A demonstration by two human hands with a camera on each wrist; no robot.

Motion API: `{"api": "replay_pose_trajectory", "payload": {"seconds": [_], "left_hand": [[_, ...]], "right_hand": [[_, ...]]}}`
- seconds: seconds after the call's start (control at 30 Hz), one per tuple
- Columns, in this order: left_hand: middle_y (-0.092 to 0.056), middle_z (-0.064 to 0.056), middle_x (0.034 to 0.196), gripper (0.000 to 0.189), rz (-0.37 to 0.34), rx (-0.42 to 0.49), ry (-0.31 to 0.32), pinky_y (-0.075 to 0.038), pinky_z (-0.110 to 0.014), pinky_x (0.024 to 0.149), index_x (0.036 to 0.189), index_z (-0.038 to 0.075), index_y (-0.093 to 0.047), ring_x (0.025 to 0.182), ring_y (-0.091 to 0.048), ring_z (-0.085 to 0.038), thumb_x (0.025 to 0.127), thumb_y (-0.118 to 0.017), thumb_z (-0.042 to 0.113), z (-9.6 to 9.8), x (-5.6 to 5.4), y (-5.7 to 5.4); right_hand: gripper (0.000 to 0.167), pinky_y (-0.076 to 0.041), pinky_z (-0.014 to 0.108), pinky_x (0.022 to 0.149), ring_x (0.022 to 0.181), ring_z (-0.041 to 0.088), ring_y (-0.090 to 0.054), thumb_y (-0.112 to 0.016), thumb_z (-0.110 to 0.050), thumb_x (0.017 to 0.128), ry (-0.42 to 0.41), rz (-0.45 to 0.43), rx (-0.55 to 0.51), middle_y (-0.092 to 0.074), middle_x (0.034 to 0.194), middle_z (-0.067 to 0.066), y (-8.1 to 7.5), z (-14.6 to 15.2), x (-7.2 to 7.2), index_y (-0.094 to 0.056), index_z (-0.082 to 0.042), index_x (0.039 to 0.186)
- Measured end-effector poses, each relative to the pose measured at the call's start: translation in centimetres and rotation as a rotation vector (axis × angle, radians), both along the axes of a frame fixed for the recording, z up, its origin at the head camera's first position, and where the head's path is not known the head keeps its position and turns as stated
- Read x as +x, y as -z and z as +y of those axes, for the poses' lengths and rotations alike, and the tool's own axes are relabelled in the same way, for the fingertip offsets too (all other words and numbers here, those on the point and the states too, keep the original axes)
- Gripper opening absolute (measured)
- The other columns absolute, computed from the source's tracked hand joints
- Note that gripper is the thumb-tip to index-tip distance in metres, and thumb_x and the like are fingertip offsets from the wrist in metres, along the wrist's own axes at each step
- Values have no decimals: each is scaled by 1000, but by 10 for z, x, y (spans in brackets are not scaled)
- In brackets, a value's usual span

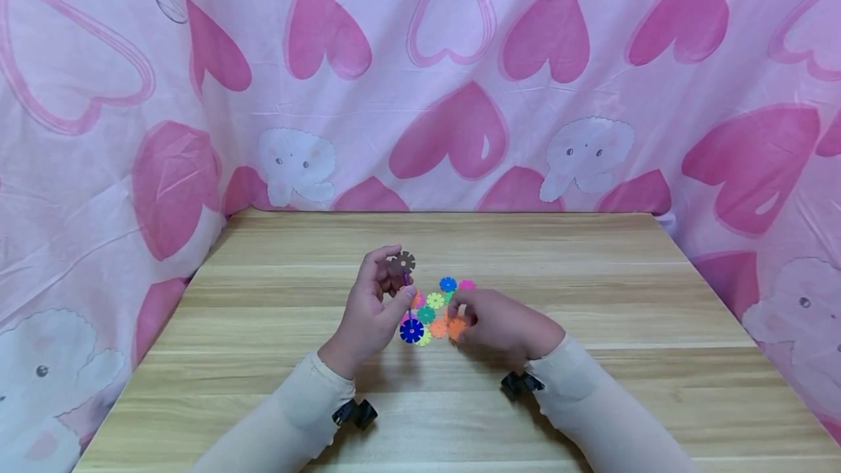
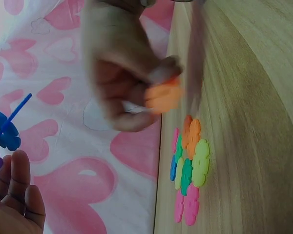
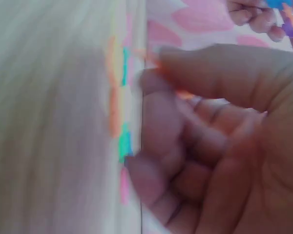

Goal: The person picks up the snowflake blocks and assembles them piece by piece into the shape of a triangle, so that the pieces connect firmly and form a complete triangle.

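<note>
My left hand [image 1: 369, 316] holds up a small joined piece of notched plastic discs above the table. In the head view it shows a dark blue disc [image 1: 412, 331] at its near end and a brown disc [image 1: 404, 263] at its far end. The left wrist view shows a blue disc [image 2: 9, 134] on it, with purple and orange parts beside the fingers. Between thumb and fingertips my right hand [image 1: 506, 321] pinches an orange notched disc [image 2: 165, 96], raised off the table. The right wrist view is blurred there, and the fingers partly cover this disc.
Several loose notched discs lie close together on the wooden table [image 1: 591, 261], among them a green disc [image 1: 426, 314], a yellow disc [image 1: 436, 301], a blue disc [image 1: 448, 284] and pink discs [image 2: 191, 204]. A pink heart-patterned cloth [image 1: 447, 130] hangs behind and beside the table.
</note>
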State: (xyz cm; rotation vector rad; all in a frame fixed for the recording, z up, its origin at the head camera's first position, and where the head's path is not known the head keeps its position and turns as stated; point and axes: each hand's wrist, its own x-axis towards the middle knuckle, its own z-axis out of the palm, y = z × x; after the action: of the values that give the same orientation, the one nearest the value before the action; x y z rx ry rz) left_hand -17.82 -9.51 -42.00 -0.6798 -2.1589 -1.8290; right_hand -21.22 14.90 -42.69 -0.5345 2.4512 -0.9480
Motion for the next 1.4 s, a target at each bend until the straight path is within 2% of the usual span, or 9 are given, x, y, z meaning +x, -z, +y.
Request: {"api": "replay_pose_trajectory", "payload": {"seconds": [0.13,0.23,0.37,0.5,0.6,0.73,0.83,1.2,1.4], "left_hand": [[-65,-11,118,58,4,-8,21,-52,-25,82,150,16,-40,99,-60,-24,100,-66,3,0,0,0],[-66,-11,117,58,14,-28,44,-53,-26,83,150,15,-41,99,-61,-23,99,-67,1,1,1,-2],[-67,-12,113,58,24,-72,93,-56,-27,84,150,15,-42,98,-63,-21,99,-68,1,1,2,-4],[-67,-14,112,59,26,-96,148,-57,-29,86,151,15,-42,98,-63,-20,100,-68,1,1,4,-5],[-67,-13,112,60,30,-97,165,-57,-29,86,151,16,-42,98,-63,-19,100,-69,1,1,5,-6],[-68,-10,111,60,42,-91,174,-57,-29,85,151,15,-44,97,-63,-19,98,-70,0,1,6,-6],[-68,-11,113,58,49,-90,185,-57,-29,86,150,12,-45,98,-64,-18,99,-70,0,1,6,-5],[-70,-15,115,56,45,-60,230,-59,-31,90,149,8,-49,98,-66,-18,97,-70,-2,1,6,0],[-69,-15,116,57,37,-56,230,-59,-34,90,148,8,-49,98,-66,-18,97,-71,-3,2,5,3]], "right_hand": [[31,-54,29,65,75,20,-58,-74,-4,95,42,46,-332,-64,87,8,-11,1,-1,-70,-9,126],[36,-58,27,69,79,18,-61,-70,-1,97,56,36,-560,-65,95,11,-22,1,2,-66,-2,132],[40,-61,25,78,84,14,-65,-68,-1,99,53,-11,-710,-66,101,11,-32,0,9,-60,2,138],[39,-61,26,82,88,13,-67,-66,-2,101,41,-21,-761,-68,102,8,-38,-2,15,-58,5,139],[37,-61,27,84,90,14,-68,-65,-4,102,42,-7,-781,-69,103,9,-40,-4,17,-59,5,137],[34,-61,28,83,89,15,-67,-64,-6,104,44,7,-789,-67,107,22,-41,-4,19,-60,6,136],[33,-60,28,81,88,15,-66,-64,-8,104,37,9,-780,-66,108,26,-41,-4,19,-61,7,134],[34,-60,27,80,85,12,-66,-66,-10,104,-5,-31,-814,-73,101,5,-37,-6,20,-61,12,129],[32,-60,28,81,85,13,-66,-65,-9,104,10,-42,-800,-73,100,3,-35,-7,19,-62,10,129]]}}
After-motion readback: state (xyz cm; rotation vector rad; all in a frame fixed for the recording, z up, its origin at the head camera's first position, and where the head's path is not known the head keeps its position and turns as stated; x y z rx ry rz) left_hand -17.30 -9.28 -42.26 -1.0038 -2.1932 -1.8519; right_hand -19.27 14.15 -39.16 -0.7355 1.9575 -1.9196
